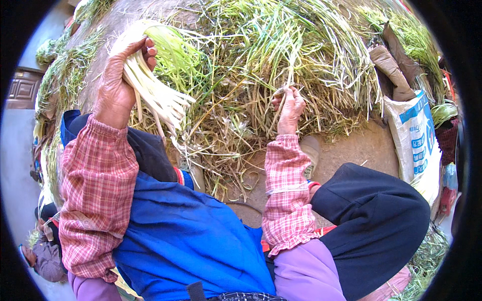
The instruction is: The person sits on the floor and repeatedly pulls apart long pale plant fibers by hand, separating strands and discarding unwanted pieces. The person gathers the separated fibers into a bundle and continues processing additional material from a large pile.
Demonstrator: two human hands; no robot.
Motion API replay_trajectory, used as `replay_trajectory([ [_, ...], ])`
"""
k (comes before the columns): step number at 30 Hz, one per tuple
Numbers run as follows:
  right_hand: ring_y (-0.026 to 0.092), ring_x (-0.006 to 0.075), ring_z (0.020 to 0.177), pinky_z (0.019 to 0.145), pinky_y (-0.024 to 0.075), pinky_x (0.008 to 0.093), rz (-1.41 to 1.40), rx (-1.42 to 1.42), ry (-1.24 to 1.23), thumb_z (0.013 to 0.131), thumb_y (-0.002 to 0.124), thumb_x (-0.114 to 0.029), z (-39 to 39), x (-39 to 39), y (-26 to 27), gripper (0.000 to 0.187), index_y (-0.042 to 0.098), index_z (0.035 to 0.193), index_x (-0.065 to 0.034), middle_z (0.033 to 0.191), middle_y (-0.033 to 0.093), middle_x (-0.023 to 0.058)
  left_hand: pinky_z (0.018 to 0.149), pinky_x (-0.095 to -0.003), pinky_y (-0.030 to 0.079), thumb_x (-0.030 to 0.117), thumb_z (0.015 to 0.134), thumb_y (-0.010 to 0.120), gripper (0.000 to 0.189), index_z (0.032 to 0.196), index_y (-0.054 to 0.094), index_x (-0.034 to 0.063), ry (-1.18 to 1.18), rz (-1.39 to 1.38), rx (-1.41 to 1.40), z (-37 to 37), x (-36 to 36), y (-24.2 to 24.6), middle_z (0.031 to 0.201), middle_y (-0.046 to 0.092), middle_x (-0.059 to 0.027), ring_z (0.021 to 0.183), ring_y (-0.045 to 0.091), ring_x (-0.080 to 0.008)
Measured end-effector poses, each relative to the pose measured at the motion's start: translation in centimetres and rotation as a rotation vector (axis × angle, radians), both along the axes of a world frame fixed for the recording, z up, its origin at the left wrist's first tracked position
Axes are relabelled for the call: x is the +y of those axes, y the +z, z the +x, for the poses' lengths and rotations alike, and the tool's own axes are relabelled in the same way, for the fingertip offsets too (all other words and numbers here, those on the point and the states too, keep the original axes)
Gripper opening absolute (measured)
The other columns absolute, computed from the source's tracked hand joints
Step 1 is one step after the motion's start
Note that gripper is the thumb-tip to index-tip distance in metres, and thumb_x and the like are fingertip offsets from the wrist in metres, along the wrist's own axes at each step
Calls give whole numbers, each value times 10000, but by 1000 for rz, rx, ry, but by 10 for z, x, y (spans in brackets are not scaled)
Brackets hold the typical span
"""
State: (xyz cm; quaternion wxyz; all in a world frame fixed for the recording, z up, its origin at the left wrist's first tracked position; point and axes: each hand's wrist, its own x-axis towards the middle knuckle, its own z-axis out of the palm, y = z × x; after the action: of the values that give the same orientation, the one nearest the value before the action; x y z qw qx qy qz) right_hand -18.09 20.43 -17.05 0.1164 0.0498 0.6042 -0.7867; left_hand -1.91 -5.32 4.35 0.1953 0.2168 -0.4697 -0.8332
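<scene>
My left hand (120, 81) is closed around a bundle of long pale stalks (156, 92), their white ends fanning toward the middle and their yellow-green leaves hanging behind. To its right, my right hand (289, 107) pinches a thin stalk (290, 75) between thumb and fingers at the front edge of a large heap of green leafy stalks (278, 41). Dry brown straw-like stems and leaves (229, 139) lie below and between both hands. Checked sleeve covers are on both forearms, and a blue apron (188, 240) covers the lap.
A white and blue woven sack (412, 139) with writing stands at the right, beside a brown cloth-like item (391, 71). More stalks are piled at the left (66, 71) and upper right. Another person (47, 259) is at the lower left edge. My shoe (310, 156) touches the heap's near side.
</scene>
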Motion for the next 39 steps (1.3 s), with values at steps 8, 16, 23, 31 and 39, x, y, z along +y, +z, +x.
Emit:
replay_trajectory([
  [8, 411, 35, 381, 295, 306, 188, -118, 143, -69, 931, 547, -270, -29, 3, 117, 227, 670, 959, -81, 543, 513, -24, 601, -267, 571, 73, 856, 610, 194, 1011, 567, -35, 26, 83, 39, 3, 2, 2, 855, 628, -93, 722, 626, -180],
  [16, 470, 48, 451, 381, 345, 191, 171, 273, 301, 956, 492, -223, 4, -25, 71, 215, 596, 873, -54, 584, 541, -11, 591, -247, 535, 73, 871, 619, 181, 1018, 545, -1, 145, -24, -51, -6, 11, -6, 864, 597, -73, 715, 584, -153],
  [23, 539, 53, 550, 518, 437, 211, -26, 200, 546, 893, 601, -156, 43, -61, 78, 174, 668, 897, 4, 662, 611, -4, 588, -253, 551, 91, 853, 653, 207, 1016, 562, 2, 196, -37, -137, -8, 18, -13, 849, 619, -78, 696, 608, -154],
  [31, 556, 86, 539, 509, 440, 256, -70, 288, 810, 854, 626, -184, 75, -76, 88, 222, 655, 893, 33, 628, 613, 49, 655, -226, 562, 70, 815, 658, 336, 1117, 554, -35, 9, -185, -398, -10, 35, -12, 1093, 653, -149, 950, 659, -224],
  [39, 588, 197, 517, 538, 456, 318, 89, 572, 820, 809, 636, -212, 85, -81, 99, 220, 656, 839, 6, 623, 609, 114, 618, -179, 529, 85, 785, 680, 329, 1075, 597, -45, -9, -199, -444, -14, 32, -33, 1060, 673, -113, 849, 664, -151],
])
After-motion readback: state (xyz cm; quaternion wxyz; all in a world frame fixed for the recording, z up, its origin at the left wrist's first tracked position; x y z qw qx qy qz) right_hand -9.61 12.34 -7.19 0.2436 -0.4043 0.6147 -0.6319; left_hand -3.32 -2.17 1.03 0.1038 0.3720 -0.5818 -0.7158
